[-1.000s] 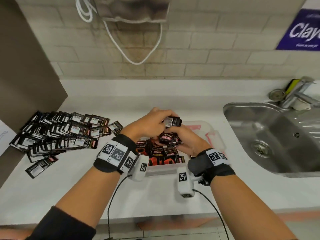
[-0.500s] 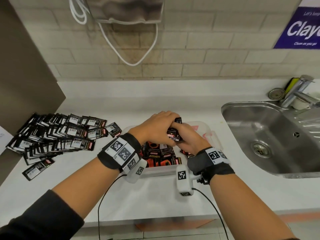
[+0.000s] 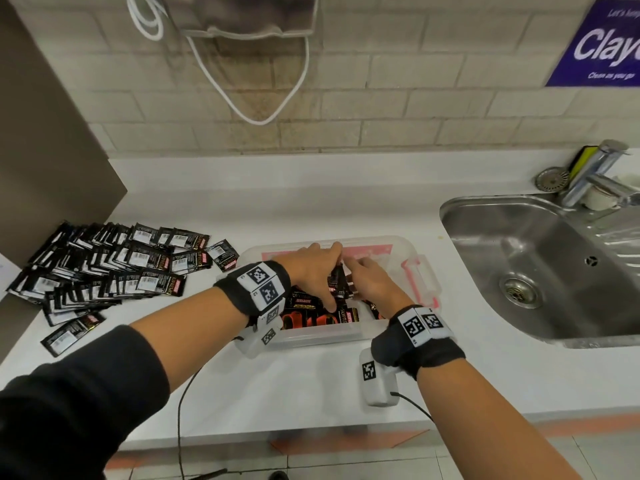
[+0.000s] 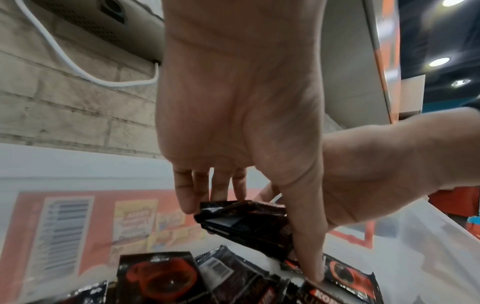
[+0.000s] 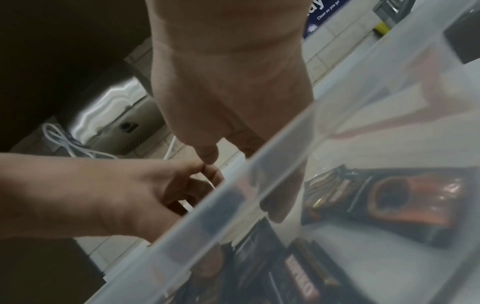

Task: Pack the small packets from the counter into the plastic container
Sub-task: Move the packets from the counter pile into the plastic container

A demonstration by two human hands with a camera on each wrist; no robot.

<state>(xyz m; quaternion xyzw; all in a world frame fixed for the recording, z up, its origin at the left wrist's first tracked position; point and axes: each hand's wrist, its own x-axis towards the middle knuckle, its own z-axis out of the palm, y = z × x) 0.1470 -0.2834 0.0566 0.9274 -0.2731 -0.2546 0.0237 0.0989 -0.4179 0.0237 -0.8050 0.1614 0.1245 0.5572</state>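
A clear plastic container (image 3: 313, 337) stands on the white counter and holds several black and red packets (image 3: 308, 315). My left hand (image 3: 325, 271) and right hand (image 3: 360, 277) meet inside it, both holding a small stack of black packets (image 3: 337, 284) just above those lying there. In the left wrist view the stack (image 4: 244, 222) sits pinched between my left fingers and thumb, and the thumb tip touches a packet (image 4: 345, 275) on the bottom. The right wrist view looks through the container wall (image 5: 259, 176). A large pile of packets (image 3: 114, 265) lies on the counter at the left.
A steel sink (image 3: 540, 265) with a tap (image 3: 602, 174) lies close to the right of the container. A brown panel (image 3: 45, 150) borders the pile on the left. The container's pink latch (image 3: 415, 282) sticks out on its right side. A white cable (image 3: 249, 98) hangs on the tiled wall.
Both hands have lowered the stack of packets from above the container down into it, moving slightly away from me.
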